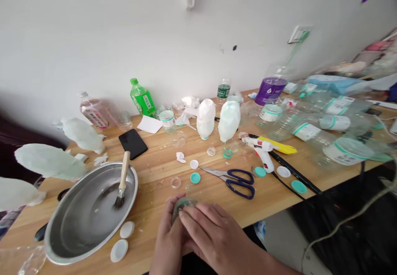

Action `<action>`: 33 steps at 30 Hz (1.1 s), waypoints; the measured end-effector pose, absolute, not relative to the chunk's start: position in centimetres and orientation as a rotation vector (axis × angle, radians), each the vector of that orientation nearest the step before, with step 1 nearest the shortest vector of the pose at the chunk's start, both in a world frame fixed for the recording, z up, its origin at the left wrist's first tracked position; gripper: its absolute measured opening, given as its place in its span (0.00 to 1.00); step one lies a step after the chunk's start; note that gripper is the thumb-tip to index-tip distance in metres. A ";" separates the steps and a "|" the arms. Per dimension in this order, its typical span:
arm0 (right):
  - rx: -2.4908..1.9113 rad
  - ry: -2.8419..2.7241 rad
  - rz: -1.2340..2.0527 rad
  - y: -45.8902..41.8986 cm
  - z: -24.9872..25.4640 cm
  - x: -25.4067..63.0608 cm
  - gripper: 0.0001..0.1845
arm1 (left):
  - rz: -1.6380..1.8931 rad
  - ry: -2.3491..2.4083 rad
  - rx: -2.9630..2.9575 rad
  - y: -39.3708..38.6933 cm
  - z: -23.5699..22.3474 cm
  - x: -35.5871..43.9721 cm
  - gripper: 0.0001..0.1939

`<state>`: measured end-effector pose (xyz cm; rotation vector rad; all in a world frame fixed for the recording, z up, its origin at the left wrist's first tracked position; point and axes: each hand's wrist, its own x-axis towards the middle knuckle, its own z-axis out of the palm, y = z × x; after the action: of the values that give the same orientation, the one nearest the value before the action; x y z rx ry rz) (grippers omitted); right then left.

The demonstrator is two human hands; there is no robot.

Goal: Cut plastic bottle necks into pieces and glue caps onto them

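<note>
At the table's front edge, my left hand is wrapped round a clear plastic bottle piece with a green tint at its middle. My right hand lies over the same piece, fingers pressed together against it. Both hands hide most of the piece, so its full shape cannot be seen. Just beyond them lie a teal cap, a clear ring and a white cap. To their right are scissors with dark blue handles, blades slightly apart.
A metal basin with a wooden-handled brush stands left, beside white-covered bottle shapes. A hot glue gun with a cord lies right, before several cut clear bottles. A phone and green bottle are farther back.
</note>
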<state>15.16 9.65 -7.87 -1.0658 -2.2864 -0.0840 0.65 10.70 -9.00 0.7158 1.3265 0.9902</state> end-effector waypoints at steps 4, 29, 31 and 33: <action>-1.088 -2.291 -0.016 10.8 -8.3 15.7 0.16 | 0.995 1.203 0.901 10.9 -9.5 -0.4 0.29; -1.416 -2.163 0.105 12.2 -10.5 20.7 0.15 | 1.125 1.270 1.215 13.1 -9.6 -1.9 0.30; -1.381 -2.199 0.133 12.4 -10.8 20.8 0.13 | 1.137 1.341 1.224 13.0 -10.3 -1.9 0.30; -1.345 -2.175 0.182 12.1 -10.5 21.5 0.12 | 1.134 1.365 1.272 13.2 -10.8 -2.0 0.29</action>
<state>21.53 12.12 -10.47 -1.3449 -2.1753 0.1817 -1.97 13.17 -10.80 1.2718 1.3646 1.1340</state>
